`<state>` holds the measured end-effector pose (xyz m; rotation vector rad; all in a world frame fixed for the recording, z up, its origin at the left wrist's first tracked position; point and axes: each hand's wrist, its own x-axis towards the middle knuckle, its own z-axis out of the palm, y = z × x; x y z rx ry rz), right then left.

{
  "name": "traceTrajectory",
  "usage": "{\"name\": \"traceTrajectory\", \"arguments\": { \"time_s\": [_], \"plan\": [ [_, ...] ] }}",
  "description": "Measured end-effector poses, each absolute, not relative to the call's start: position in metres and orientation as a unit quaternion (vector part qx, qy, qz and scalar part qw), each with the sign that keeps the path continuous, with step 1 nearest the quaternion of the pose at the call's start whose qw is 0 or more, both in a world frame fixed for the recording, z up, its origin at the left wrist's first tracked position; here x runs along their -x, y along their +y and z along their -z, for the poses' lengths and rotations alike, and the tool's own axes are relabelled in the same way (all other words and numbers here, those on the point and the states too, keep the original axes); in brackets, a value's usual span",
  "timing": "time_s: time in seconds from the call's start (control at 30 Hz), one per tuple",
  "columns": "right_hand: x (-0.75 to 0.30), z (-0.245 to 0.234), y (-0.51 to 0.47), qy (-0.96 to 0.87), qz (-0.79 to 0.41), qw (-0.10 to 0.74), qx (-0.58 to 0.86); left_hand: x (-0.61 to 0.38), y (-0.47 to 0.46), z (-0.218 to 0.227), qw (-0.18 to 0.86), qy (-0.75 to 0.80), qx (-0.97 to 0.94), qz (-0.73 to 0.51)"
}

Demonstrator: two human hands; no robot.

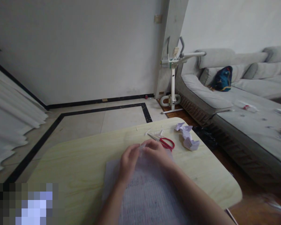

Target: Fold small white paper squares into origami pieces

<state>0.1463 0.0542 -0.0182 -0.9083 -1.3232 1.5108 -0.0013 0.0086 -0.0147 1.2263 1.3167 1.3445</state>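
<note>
My left hand (pixel 129 158) and my right hand (pixel 156 152) meet over the table, their fingers bent and closed on a small piece of white paper (pixel 142 146). Most of that piece is hidden by the fingers, so its shape does not show. Under my wrists lies a large sheet of paper (pixel 142 197) with lines and writing on it. Scissors with red handles (pixel 168 143) rest just beyond my right hand, blades pointing left. To their right stand several folded white paper shapes (pixel 190 143), close together.
Thin paper scraps (pixel 148 132) lie near the far edge of the pale wooden table (pixel 79 162). Past it are a white exercise machine (pixel 172 81) and a grey sofa (pixel 243 90) bearing a blue bag (pixel 223 79). A white curtain (pixel 11 122) hangs at the left.
</note>
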Motion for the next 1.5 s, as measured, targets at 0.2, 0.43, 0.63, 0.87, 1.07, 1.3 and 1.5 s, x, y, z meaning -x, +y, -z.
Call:
{"name": "traceTrajectory", "arguments": {
  "time_s": [0.2, 0.43, 0.63, 0.87, 1.07, 1.3, 1.5],
  "plan": [
    [-0.145, 0.018, 0.053, -0.542, -0.591, 0.448, 0.395, 0.0, 0.007, 0.012, 0.434, 0.542, -0.472, -0.542],
    [-0.144, 0.015, 0.051, -0.586, -0.543, 0.408, 0.442, 0.002, 0.008, 0.018, 0.4, 0.572, -0.462, -0.547],
    [-0.147, 0.013, 0.051, -0.607, -0.541, 0.396, 0.428, 0.004, 0.007, 0.011, 0.484, 0.546, -0.456, -0.509],
    [-0.145, 0.018, 0.051, -0.596, -0.541, 0.423, 0.417, 0.001, 0.009, 0.023, 0.463, 0.564, -0.501, -0.466],
    [-0.141, 0.016, 0.048, -0.588, -0.521, 0.417, 0.457, 0.001, 0.008, 0.025, 0.392, 0.601, -0.521, -0.463],
    [-0.146, 0.012, 0.051, -0.544, -0.585, 0.411, 0.439, 0.001, 0.007, 0.014, 0.455, 0.585, -0.463, -0.486],
    [-0.148, 0.01, 0.051, -0.466, -0.662, 0.406, 0.424, 0.002, 0.006, 0.01, 0.482, 0.548, -0.457, -0.508]
  ]
}}
